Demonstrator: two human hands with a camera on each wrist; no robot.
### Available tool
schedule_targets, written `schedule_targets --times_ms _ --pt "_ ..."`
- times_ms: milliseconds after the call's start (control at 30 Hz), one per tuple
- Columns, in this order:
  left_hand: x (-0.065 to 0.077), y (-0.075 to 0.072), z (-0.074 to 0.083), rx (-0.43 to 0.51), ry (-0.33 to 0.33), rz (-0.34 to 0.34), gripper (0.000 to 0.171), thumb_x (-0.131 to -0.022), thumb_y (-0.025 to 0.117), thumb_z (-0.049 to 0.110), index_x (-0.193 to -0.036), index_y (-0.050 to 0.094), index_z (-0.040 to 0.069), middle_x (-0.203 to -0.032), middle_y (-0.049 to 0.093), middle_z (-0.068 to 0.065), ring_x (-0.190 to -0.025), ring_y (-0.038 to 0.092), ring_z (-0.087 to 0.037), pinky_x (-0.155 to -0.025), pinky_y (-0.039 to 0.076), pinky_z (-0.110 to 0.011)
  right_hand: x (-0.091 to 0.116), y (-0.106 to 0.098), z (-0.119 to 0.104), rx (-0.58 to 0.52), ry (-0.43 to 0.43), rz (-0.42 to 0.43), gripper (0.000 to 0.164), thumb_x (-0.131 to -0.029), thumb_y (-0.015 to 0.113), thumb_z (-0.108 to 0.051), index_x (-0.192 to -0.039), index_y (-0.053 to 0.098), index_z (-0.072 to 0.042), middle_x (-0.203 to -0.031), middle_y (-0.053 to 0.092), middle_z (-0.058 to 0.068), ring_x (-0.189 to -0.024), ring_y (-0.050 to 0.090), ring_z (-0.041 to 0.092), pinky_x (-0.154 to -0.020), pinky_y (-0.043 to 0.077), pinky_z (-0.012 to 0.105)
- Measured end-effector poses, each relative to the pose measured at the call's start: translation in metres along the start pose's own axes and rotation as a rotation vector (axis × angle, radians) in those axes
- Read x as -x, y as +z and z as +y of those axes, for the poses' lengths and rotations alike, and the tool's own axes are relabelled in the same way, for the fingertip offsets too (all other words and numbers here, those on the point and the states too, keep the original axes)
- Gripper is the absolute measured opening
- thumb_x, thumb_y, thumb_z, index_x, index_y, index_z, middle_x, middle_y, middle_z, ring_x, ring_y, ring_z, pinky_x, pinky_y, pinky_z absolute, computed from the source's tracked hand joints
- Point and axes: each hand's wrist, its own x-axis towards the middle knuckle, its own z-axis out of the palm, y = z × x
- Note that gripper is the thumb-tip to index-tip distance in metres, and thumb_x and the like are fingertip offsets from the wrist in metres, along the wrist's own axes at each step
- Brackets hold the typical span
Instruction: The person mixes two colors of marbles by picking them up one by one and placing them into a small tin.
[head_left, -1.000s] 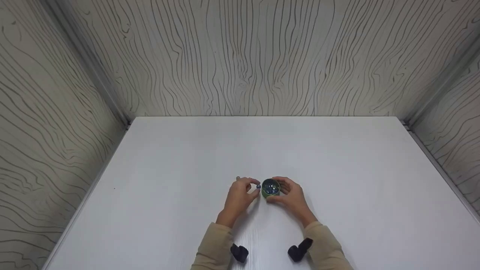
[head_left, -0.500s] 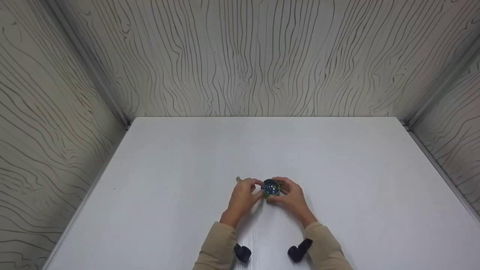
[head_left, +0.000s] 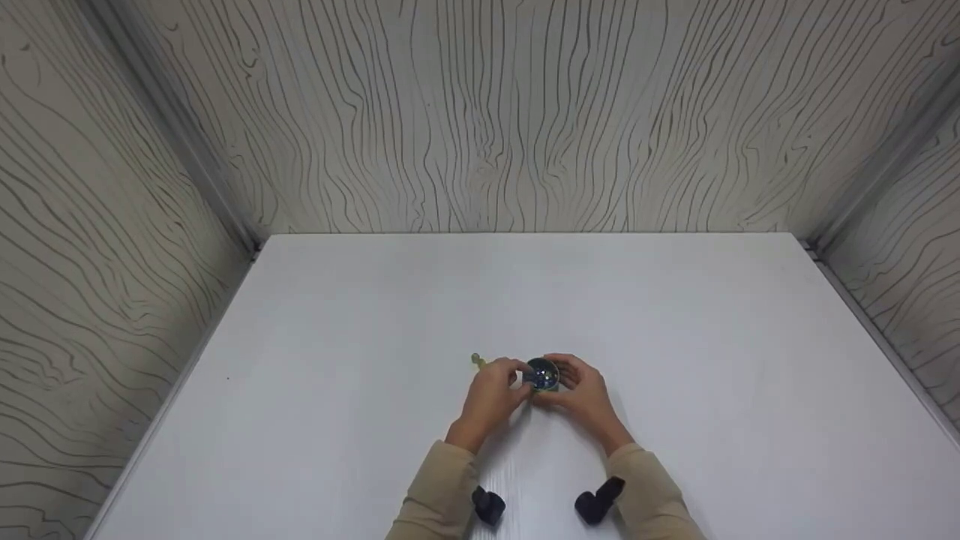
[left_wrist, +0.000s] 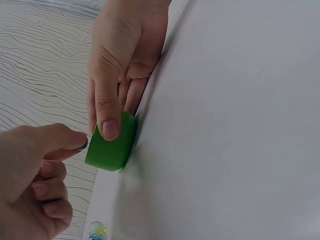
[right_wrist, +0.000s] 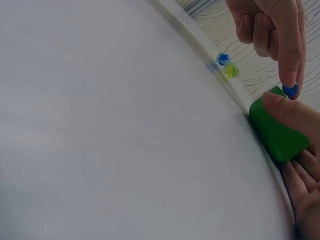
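Note:
My right hand (head_left: 583, 394) grips a small green cup (right_wrist: 277, 127) that stands upright on the white table, thumb on its near side and fingers round the far side. Inside the cup (head_left: 544, 373) show shiny dark-blue glass marbles. Between thumb and forefinger, my left hand (head_left: 491, 397) pinches a blue marble (right_wrist: 290, 90) right at the cup's rim. The left hand's other fingers are curled in. Just beyond its knuckles lie loose marbles, a yellow-green marble (right_wrist: 231, 70) and a clear-and-blue marble (right_wrist: 223, 59), close together on the table.
The white table (head_left: 337, 322) spreads round both hands. Wood-grain panels (head_left: 480, 120) rise behind it and at both sides. Each beige sleeve carries a black wrist camera, seen as the left camera (head_left: 489, 507) and the right camera (head_left: 596, 504).
My left hand has moved right, bringing the blue marble from beside the cup to its rim. The loose marbles beyond that hand have come into fuller view. The right hand and cup stay put.

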Motion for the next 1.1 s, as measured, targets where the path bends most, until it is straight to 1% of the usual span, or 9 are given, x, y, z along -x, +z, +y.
schedule_targets --times_ms 100,233,433,600,833,933,1100 --pt "-0.0013 0.0008 0.0006 -0.007 -0.006 -0.005 0.017 -0.083 0.072 0.010 -0.100 0.071 0.007 -0.089 0.069 -0.006 -0.077 0.057 -0.009 -0.068 0.048 -0.022 0.0000 0.0002 0.0000 -0.001 -0.007 0.000 0.058 -0.070 0.084 -0.008 -0.122 0.061 -0.002 -0.126 0.064 0.017 -0.123 0.059 0.031 -0.103 0.047 0.032" --pt "-0.0024 0.0017 0.0008 0.003 -0.004 -0.011 0.018 -0.083 0.072 0.010 -0.101 0.071 0.007 -0.094 0.071 -0.007 -0.082 0.062 -0.013 -0.072 0.051 -0.024 -0.0005 -0.0002 -0.0009 -0.001 -0.012 0.000 0.057 -0.069 0.084 -0.008 -0.121 0.061 -0.002 -0.126 0.064 0.017 -0.123 0.059 0.032 -0.104 0.047 0.032" --pt "-0.0022 0.0020 0.0003 0.017 0.015 -0.011 0.019 -0.083 0.072 0.009 -0.102 0.071 0.006 -0.100 0.072 -0.008 -0.088 0.067 -0.017 -0.076 0.054 -0.026 -0.0016 -0.0001 -0.0004 0.014 -0.013 -0.001 0.057 -0.069 0.084 -0.008 -0.121 0.061 -0.002 -0.125 0.064 0.017 -0.123 0.059 0.032 -0.103 0.047 0.033" --pt "-0.0018 0.0002 -0.0003 0.025 0.014 -0.011 0.019 -0.084 0.071 0.009 -0.103 0.071 0.007 -0.100 0.072 -0.009 -0.089 0.067 -0.018 -0.077 0.054 -0.027 -0.0019 0.0001 -0.0009 0.006 -0.009 0.001 0.057 -0.069 0.084 -0.007 -0.121 0.061 -0.001 -0.125 0.064 0.018 -0.123 0.058 0.033 -0.104 0.047 0.033" --pt "-0.0015 -0.0029 -0.0014 0.013 0.026 -0.001 0.018 -0.085 0.070 0.010 -0.102 0.071 0.008 -0.096 0.071 -0.008 -0.082 0.061 -0.014 -0.073 0.050 -0.025 0.0002 0.0008 -0.0020 0.009 -0.005 0.006 0.058 -0.069 0.085 -0.010 -0.121 0.061 -0.004 -0.125 0.065 0.015 -0.123 0.058 0.031 -0.105 0.047 0.034" --pt "-0.0015 -0.0034 -0.0014 0.016 0.023 0.000 0.018 -0.085 0.070 0.009 -0.102 0.072 0.008 -0.098 0.072 -0.009 -0.084 0.063 -0.015 -0.074 0.051 -0.026 0.0005 0.0010 -0.0019 0.011 -0.003 0.010 0.058 -0.068 0.086 -0.010 -0.121 0.062 -0.005 -0.124 0.065 0.013 -0.123 0.059 0.030 -0.105 0.047 0.033" --pt "-0.0018 -0.0041 -0.0015 0.024 0.023 0.007 0.019 -0.085 0.070 0.009 -0.103 0.071 0.007 -0.100 0.072 -0.011 -0.086 0.066 -0.018 -0.075 0.053 -0.028 0.0006 0.0007 0.0000 0.013 0.002 0.004 0.059 -0.067 0.086 -0.011 -0.121 0.061 -0.005 -0.125 0.065 0.014 -0.124 0.058 0.032 -0.106 0.045 0.037"
